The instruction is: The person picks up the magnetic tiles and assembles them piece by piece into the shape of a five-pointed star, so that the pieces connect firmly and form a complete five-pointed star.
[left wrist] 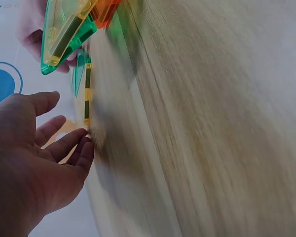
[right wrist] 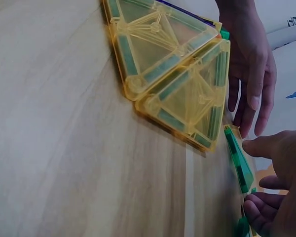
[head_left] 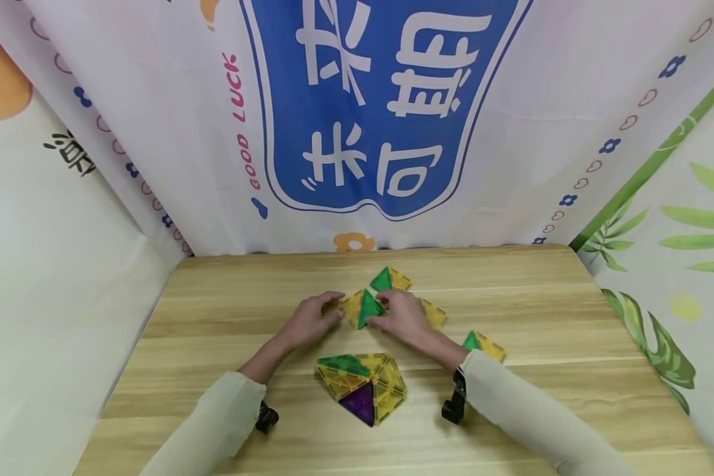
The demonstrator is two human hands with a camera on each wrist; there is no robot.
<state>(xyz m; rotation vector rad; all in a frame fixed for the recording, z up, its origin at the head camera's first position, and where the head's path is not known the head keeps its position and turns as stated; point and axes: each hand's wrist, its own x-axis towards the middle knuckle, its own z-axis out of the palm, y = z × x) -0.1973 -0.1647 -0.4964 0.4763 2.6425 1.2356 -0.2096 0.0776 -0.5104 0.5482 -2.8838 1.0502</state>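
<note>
the right hand [head_left: 406,317] fingers pinch the green triangle tile [head_left: 367,308], left hand [head_left: 309,320] fingers apart beside it; it may topple if released.

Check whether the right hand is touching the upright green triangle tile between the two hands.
Touching. The head view shows the right hand with its fingers against the green triangle tile, and the right wrist view shows its thumb meeting the tile's edge.
</note>
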